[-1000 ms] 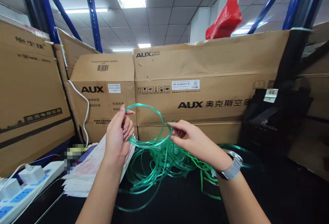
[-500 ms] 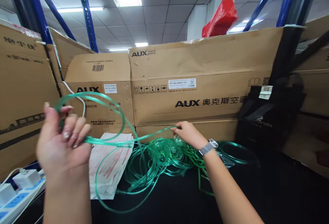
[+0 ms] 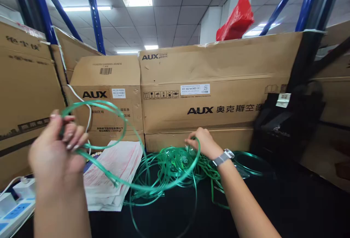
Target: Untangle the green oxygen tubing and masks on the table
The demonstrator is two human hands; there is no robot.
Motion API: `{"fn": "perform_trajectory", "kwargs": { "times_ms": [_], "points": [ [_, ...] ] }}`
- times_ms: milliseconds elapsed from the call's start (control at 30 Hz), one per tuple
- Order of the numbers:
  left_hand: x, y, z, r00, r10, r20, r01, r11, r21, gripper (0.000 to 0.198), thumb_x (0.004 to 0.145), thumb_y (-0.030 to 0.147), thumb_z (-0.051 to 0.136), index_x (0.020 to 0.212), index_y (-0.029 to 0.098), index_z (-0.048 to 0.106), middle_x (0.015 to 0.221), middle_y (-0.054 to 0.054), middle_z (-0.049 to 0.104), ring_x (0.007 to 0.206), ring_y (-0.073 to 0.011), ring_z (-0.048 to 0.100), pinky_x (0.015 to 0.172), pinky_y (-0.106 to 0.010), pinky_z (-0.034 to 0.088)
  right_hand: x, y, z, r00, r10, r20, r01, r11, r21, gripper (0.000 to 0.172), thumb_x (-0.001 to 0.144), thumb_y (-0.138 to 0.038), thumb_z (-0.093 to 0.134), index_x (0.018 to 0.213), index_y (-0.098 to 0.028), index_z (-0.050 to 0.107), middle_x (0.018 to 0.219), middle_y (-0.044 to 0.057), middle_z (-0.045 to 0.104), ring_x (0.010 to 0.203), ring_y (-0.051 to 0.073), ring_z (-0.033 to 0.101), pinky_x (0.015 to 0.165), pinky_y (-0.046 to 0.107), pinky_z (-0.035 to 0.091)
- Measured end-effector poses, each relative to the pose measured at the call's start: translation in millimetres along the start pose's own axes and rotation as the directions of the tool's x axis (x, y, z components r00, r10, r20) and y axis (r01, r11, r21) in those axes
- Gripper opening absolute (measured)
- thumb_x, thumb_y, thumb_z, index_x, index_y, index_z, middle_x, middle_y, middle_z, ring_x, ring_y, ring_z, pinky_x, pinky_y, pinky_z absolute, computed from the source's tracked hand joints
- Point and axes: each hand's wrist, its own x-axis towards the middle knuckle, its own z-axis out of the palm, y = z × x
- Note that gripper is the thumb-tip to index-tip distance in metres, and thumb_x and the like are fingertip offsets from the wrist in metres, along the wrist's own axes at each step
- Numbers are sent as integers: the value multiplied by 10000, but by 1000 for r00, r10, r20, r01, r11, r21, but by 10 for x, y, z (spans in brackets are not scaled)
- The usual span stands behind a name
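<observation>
**Green tubing held between two hands: snag risks and containers noted**

Head view.

Grips: The left hand [image 3: 56,150] is closed, with the fingers curled round a loop [image 3: 104,103] of green tubing. The loop stands up and to the right of that grip. The right hand [image 3: 202,143] is pinched shut on a strand of the same tubing. It is placed directly over the tangled pile [image 3: 175,165], which lies on the black bench [image 3: 273,209]. One strand is seen sagging low between the two grips, close to the bench.

Risks (judged):
- The held strand appears to run into the pile. A pull from either grip could tighten a knot or drag the whole pile along.
- The sagging strand crosses the stack of white packets [image 3: 117,165], below and to the right of the left grip. The packets could be swept off the stack.
- A white cable [image 3: 89,116] hangs just behind the loop, and a power strip [image 3: 13,209] lies below the left grip. Either could be caught by the loop.
- The tubing could be kinked at the pinch.

Containers:
- The cardboard boxes [image 3: 218,85] beyond both grips are closed, so their contents are hidden.
- The contents of the black bag [image 3: 287,121], to the right of the right grip, cannot be seen.
- The red plastic bag [image 3: 237,15], high above the right grip, is bulging. What it holds cannot be told.
</observation>
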Motion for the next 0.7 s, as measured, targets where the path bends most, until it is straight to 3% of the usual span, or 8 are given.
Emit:
{"fn": "perform_trajectory", "kwargs": {
  "times_ms": [100, 167, 233, 300, 400, 533, 600, 700],
  "points": [
    [-51, -189, 299, 997, -83, -4, 83, 996, 14, 287, 846, 153, 428, 579, 151, 535, 326, 81, 333, 254, -39, 231, 245, -126, 175, -161, -270, 24, 950, -214, 228, 206, 977, 57, 131, 565, -303, 763, 624, -216, 684, 913, 37, 612, 940, 203, 522, 809, 279, 373],
    [-28, -363, 347, 992, -112, -52, 113, 993, 28, 273, 828, 135, 454, 565, 140, 527, 310, 87, 339, 236, -33, 238, 245, -127, 157, -275, -444, -19, 784, -399, 476, 359, 917, 176, 210, 591, -327, 750, 763, -223, 687, 929, 27, 603, 928, 183, 528, 801, 267, 385],
    [29, -535, 312, 986, -96, -137, 100, 995, 17, 274, 826, 144, 471, 554, 143, 500, 299, 95, 341, 225, -27, 238, 250, -131, 145, -369, -573, -86, 640, -470, 608, 407, 878, 250, 309, 596, -347, 746, 865, -216, 671, 902, 22, 609, 906, 180, 536, 788, 268, 397],
    [96, -669, 240, 971, -72, -226, 71, 997, -11, 300, 848, 169, 448, 549, 155, 458, 295, 108, 324, 219, -22, 231, 258, -131, 136, -418, -639, -139, 610, -482, 629, 413, 871, 267, 344, 599, -369, 742, 895, -213, 665, 894, 21, 615, 911, 182, 534, 796, 270, 395],
    [173, -766, 138, 947, -111, -303, 93, 993, -74, 363, 891, 195, 362, 530, 166, 387, 304, 115, 296, 219, -17, 210, 272, -137, 135, -382, -617, -139, 700, -470, 537, 394, 882, 258, 264, 755, -420, 596, 883, -199, 662, 885, 34, 623, 867, 166, 551, 769, 262, 399],
    [206, -749, 82, 915, -329, -233, 296, 941, -167, 426, 917, 149, 253, 503, 169, 352, 336, 101, 276, 242, -29, 234, 305, -153, 201, -216, -424, -24, 956, -154, 251, 189, 975, -120, 279, 897, -278, 372, 922, -171, 629, 892, 77, 634, 858, 178, 568, 762, 278, 387],
    [202, -727, 89, 892, -419, -172, 386, 902, -193, 435, 915, 118, 229, 503, 164, 359, 369, 88, 303, 264, -35, 274, 327, -160, 239, -149, -315, 19, 996, -2, 94, 28, 960, -279, 261, 820, -149, 459, 1058, -118, 563, 1015, 158, 587, 982, 254, 521, 834, 362, 344],
    [184, -705, 127, 875, -469, -120, 439, 873, -214, 412, 913, 122, 245, 529, 156, 391, 430, 62, 376, 302, -41, 334, 346, -164, 268, -106, -202, 10, 997, 67, 24, -55, 942, -330, 572, 700, -35, 505, 1257, -74, 379, 1176, 229, 470, 1091, 315, 442, 870, 429, 309]
  ]
}}
